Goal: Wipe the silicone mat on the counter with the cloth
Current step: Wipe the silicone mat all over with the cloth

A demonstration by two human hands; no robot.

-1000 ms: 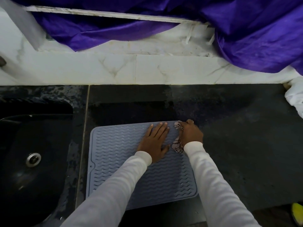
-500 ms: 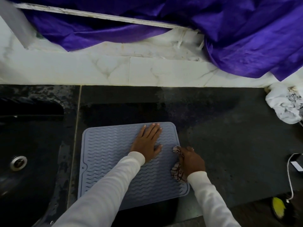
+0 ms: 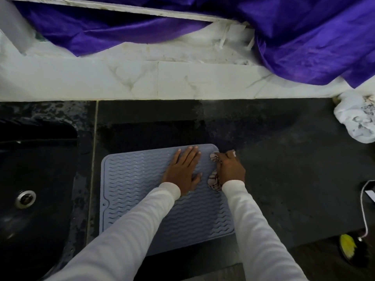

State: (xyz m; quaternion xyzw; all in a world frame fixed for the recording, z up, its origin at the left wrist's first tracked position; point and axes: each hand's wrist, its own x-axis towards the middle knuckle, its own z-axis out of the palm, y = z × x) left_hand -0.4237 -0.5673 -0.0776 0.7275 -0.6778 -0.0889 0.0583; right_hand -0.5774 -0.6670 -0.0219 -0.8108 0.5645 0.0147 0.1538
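A blue-grey silicone mat [image 3: 132,185] with wavy ridges lies on the black counter [image 3: 294,179], just right of the sink. My left hand [image 3: 183,171] presses flat on the mat's far middle, fingers straight and spread. My right hand [image 3: 230,169] grips a small patterned cloth [image 3: 214,181] at the mat's far right corner; bits of the cloth stick out above and below the hand. Both arms wear white sleeves that cover the mat's near right part.
A black sink [image 3: 30,199] with a metal drain [image 3: 26,198] is at the left. White marble ledge [image 3: 142,82] and purple fabric [image 3: 304,37] lie beyond. A crumpled white cloth [image 3: 357,118] sits far right; a white cable [image 3: 364,209] and yellow brush [image 3: 348,246] near right.
My right hand with the cloth slid down the mat's right edge toward me, then back up to the far right corner. My left hand stayed pressed on the mat.
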